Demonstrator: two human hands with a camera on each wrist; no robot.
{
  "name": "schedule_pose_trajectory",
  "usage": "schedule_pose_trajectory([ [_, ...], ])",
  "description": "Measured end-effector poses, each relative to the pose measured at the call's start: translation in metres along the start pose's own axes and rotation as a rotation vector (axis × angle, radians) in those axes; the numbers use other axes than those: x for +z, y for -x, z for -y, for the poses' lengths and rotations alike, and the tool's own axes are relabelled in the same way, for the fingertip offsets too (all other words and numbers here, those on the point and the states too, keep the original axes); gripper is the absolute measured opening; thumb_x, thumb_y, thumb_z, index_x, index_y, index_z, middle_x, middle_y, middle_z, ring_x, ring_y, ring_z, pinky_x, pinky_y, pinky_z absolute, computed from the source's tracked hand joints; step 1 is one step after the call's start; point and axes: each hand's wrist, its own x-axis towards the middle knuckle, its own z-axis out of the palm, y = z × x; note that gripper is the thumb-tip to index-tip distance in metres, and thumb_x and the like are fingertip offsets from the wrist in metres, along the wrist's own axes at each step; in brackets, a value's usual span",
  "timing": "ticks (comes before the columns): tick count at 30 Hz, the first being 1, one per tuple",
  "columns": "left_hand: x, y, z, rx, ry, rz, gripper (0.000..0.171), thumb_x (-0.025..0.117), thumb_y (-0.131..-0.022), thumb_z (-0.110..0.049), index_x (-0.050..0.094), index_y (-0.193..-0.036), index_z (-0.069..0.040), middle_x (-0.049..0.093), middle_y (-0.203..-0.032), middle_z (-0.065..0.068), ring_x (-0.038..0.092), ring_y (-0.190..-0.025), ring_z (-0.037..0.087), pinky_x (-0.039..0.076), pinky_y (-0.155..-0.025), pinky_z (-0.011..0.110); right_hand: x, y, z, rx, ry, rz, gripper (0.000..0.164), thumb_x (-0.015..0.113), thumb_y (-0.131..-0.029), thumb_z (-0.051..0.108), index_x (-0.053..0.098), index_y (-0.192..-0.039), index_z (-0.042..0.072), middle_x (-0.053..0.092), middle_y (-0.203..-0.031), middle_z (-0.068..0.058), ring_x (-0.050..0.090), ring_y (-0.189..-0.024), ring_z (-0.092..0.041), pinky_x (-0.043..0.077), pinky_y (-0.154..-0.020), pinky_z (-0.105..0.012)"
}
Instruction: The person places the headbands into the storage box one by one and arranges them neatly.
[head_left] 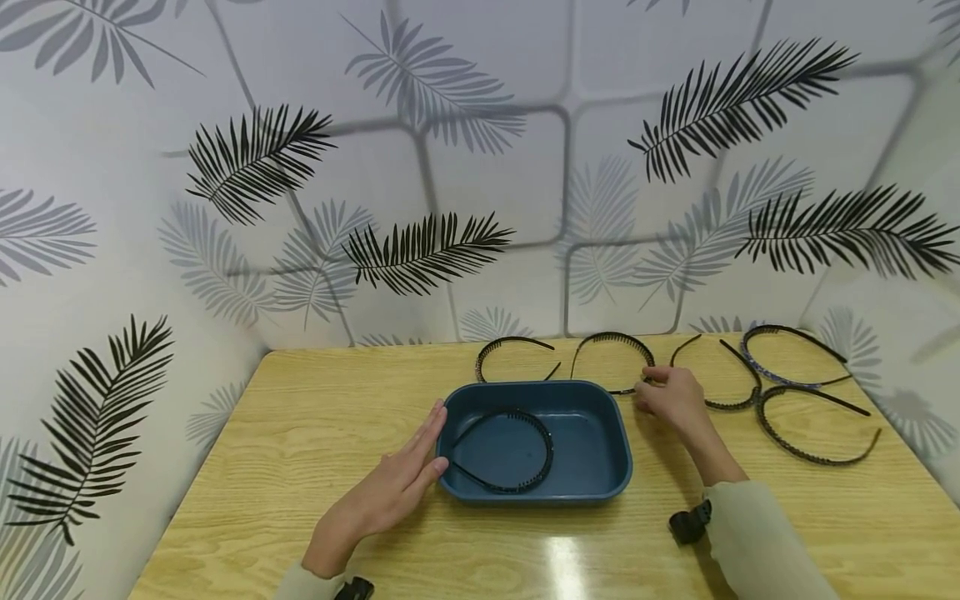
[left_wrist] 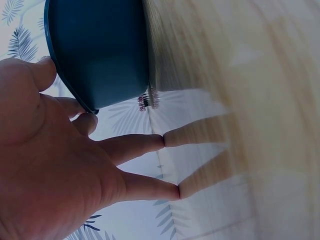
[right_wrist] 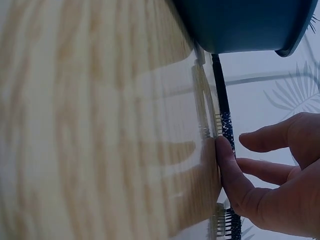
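My left hand (head_left: 401,475) lies along the left end of a blue plastic bin (head_left: 622,483), its fingers mostly straight against the rim. In the left wrist view, the thumb touches the rim and two fingertips meet the tabletop. A black toothed headband (head_left: 546,450) lies inside the bin. Just beyond the bin's right corner, my right hand (head_left: 675,404) reaches to the right side of another black headband (head_left: 611,336) on the table. In the right wrist view, one finger touches beside this headband's sparkly band (right_wrist: 227,127), while the thumb stands apart from it.
Behind the bin lies a further headband (head_left: 480,362). To the right are a wavy black headband (head_left: 753,392), a blue-patterned headband (head_left: 757,362) and a black toothed headband (head_left: 795,452). A leaf-patterned wall (head_left: 510,183) borders the wooden table (head_left: 322,417) at the back.
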Motion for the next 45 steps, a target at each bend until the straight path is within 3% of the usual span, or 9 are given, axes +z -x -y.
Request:
schedule_pose_trajectory([
  [5,-0.001,0.000,0.000,0.000,-0.003,-0.001,0.066,0.039,-0.114,-0.028,0.002,-0.167,-0.016,-0.005,-0.172,-0.002,0.011,-0.155,0.024,0.017,-0.104,0.084,0.000,-0.001,0.003,-0.013,0.013,-0.010,0.050,0.055,-0.099,0.013,0.053,-0.143,-0.011,0.060,-0.132,-0.034,0.076,-0.080,-0.024,0.055,-0.091,-0.047],
  [9,-0.003,-0.001,0.000,0.015,-0.006,-0.015,0.065,0.039,-0.114,-0.028,0.003,-0.167,-0.016,-0.006,-0.172,-0.005,0.009,-0.156,0.022,0.017,-0.107,0.081,0.000,-0.003,0.008,-0.045,0.006,-0.019,0.049,0.053,-0.099,0.011,0.053,-0.143,-0.011,0.059,-0.134,-0.035,0.073,-0.097,-0.032,0.055,-0.078,-0.037],
  [13,-0.004,-0.002,-0.002,0.020,-0.013,-0.018,0.065,0.038,-0.114,-0.030,0.003,-0.167,-0.016,-0.004,-0.173,-0.002,0.009,-0.156,0.022,0.017,-0.106,0.082,-0.002,-0.003,0.009,-0.050,0.023,-0.023,0.048,0.053,-0.101,0.011,0.051,-0.144,-0.011,0.053,-0.140,-0.036,0.058,-0.125,-0.046,0.054,-0.092,-0.049],
  [17,-0.004,-0.002,-0.002,0.008,-0.010,-0.009,0.065,0.038,-0.114,-0.030,0.003,-0.167,-0.016,-0.003,-0.173,0.001,0.009,-0.156,0.024,0.017,-0.103,0.084,-0.003,-0.003,0.009,-0.037,0.026,-0.030,0.049,0.053,-0.103,0.014,0.051,-0.146,-0.010,0.048,-0.144,-0.037,0.048,-0.134,-0.050,0.048,-0.101,-0.058],
  [20,-0.003,-0.002,-0.002,-0.004,-0.012,-0.003,0.065,0.038,-0.114,-0.031,0.003,-0.167,-0.018,-0.004,-0.173,0.001,0.010,-0.156,0.025,0.017,-0.103,0.085,-0.002,-0.002,0.007,-0.035,-0.020,-0.058,0.047,0.055,-0.104,0.015,0.054,-0.144,-0.008,0.051,-0.143,-0.037,0.056,-0.128,-0.046,0.053,-0.096,-0.051],
  [25,-0.002,-0.002,-0.001,-0.017,-0.017,0.004,0.065,0.038,-0.114,-0.031,0.002,-0.167,-0.019,-0.004,-0.173,0.000,0.010,-0.155,0.024,0.017,-0.103,0.085,-0.001,0.002,0.004,-0.064,-0.163,-0.136,0.040,0.060,-0.104,0.013,0.060,-0.137,-0.010,0.055,-0.138,-0.034,0.076,-0.095,-0.024,0.060,-0.078,-0.031],
  [30,-0.002,-0.001,-0.001,-0.011,-0.026,-0.004,0.065,0.037,-0.114,-0.032,0.002,-0.167,-0.018,-0.004,-0.173,0.000,0.011,-0.156,0.027,0.017,-0.102,0.086,-0.002,0.005,0.002,-0.098,-0.306,-0.158,0.041,0.061,-0.102,0.008,0.058,-0.137,-0.012,0.053,-0.138,-0.033,0.070,-0.086,0.002,0.059,-0.079,-0.029],
  [36,-0.002,0.000,0.001,-0.017,-0.026,0.007,0.066,0.035,-0.114,-0.038,0.001,-0.167,-0.019,-0.007,-0.172,-0.005,0.011,-0.156,0.024,0.017,-0.103,0.085,-0.004,0.008,-0.002,-0.106,-0.380,-0.145,0.044,0.060,-0.103,0.008,0.054,-0.143,-0.011,0.052,-0.140,-0.034,0.070,-0.081,0.002,0.059,-0.081,-0.029],
  [45,-0.002,0.000,0.001,-0.028,-0.003,0.008,0.066,0.038,-0.114,-0.033,0.002,-0.167,-0.021,-0.005,-0.172,-0.005,0.010,-0.156,0.023,0.016,-0.103,0.085,-0.007,0.010,-0.004,-0.071,-0.446,-0.175,0.044,0.059,-0.103,0.007,0.053,-0.145,-0.006,0.048,-0.143,-0.032,0.067,-0.083,0.007,0.057,-0.082,-0.025],
])
